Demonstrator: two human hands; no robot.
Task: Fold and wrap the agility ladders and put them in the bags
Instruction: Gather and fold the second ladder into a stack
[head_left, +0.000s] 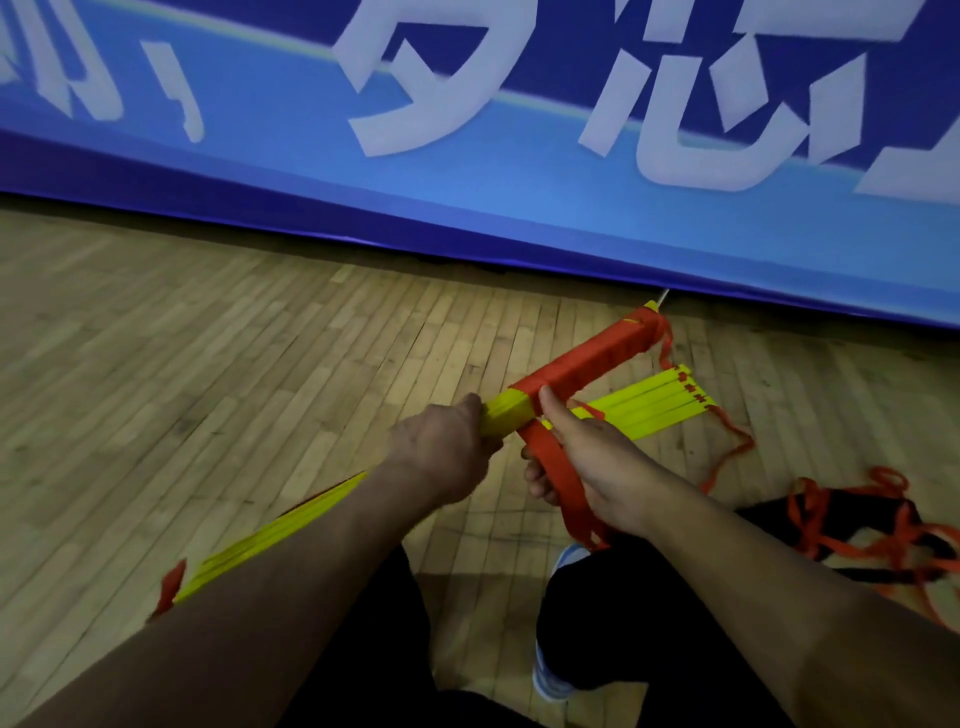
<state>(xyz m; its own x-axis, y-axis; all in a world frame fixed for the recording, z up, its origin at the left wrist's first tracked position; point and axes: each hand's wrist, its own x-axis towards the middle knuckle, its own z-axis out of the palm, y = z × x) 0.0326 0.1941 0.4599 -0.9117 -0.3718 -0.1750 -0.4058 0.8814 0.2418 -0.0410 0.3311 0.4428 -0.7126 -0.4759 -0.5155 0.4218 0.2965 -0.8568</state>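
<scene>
Left hand (447, 447) grips the yellow rungs (506, 415); right hand (587, 462), at its 3 o'clock, holds the red strap (558, 473).

Landmark: blue banner (467, 197) along the far edge.
Open room: bare wooden floor (182, 338) in front of it.
Obstacles: tangled red straps (857, 525) and loose yellow rungs (654, 405) near its low end.

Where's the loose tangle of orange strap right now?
Head view, far right: the loose tangle of orange webbing strap lies on the wooden floor over something black, right of the person's right hand and below the blue banner.
</scene>
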